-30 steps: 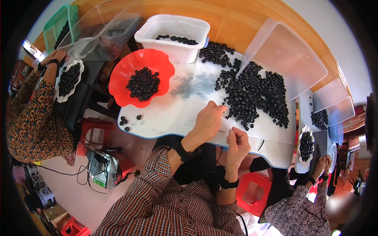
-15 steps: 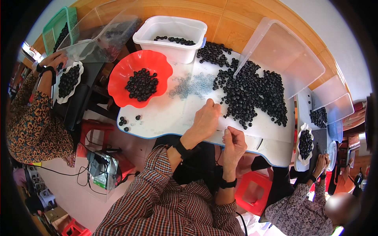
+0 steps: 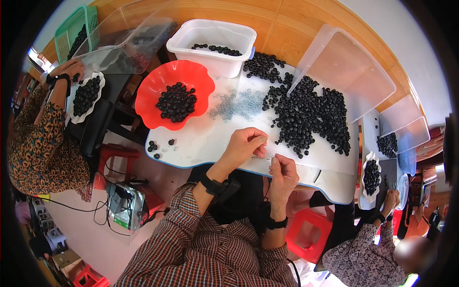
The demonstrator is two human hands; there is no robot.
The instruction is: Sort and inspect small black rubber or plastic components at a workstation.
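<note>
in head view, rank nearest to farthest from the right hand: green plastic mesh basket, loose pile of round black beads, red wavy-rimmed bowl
From the right hand:
1. Loose pile of round black beads: ahead, on the white table.
2. Red wavy-rimmed bowl: farther off, across to the left.
3. Green plastic mesh basket: beyond the bowl, far upper left.

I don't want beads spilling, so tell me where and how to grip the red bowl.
The red bowl is probably best pinched by its flared, wavy rim from the near right. That stretch is bare, the black beads lie gathered in the middle, and white tabletop lies beside it, while the white tub stands close behind.
</note>
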